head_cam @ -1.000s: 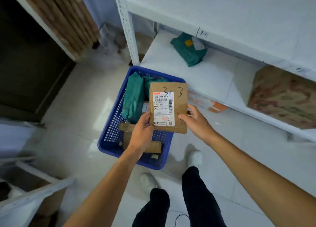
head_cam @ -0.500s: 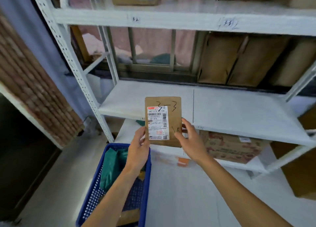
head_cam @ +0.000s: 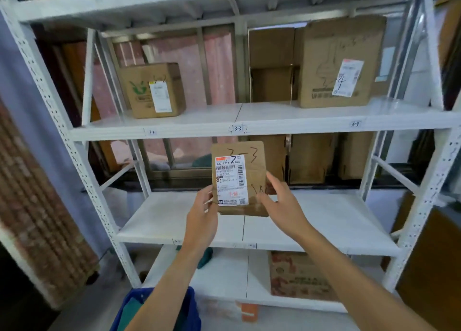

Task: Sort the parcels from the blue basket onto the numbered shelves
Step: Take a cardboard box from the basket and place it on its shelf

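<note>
I hold a flat brown parcel [head_cam: 252,156] upright in front of the white shelf unit. It carries a white shipping label and a handwritten "3-3". My left hand [head_cam: 200,217] grips its lower left edge and my right hand [head_cam: 282,206] its lower right edge. The parcel sits just below the shelf edge [head_cam: 287,127] that bears the handwritten marks "3-2", "3-3" and "3-4". The blue basket [head_cam: 192,308] shows at the bottom, partly hidden by my left forearm, with a green parcel [head_cam: 129,313] inside.
On the marked shelf stand a brown box marked "3-2" [head_cam: 153,90] at the left and a tall box marked "4" [head_cam: 339,61] at the right. A printed carton [head_cam: 299,276] sits on the lowest shelf. A brick wall [head_cam: 32,206] lies to the left.
My view has tilted up from the basket to the shelves. Both hands have lifted the parcel from over the basket to just under the "3-3" mark.
</note>
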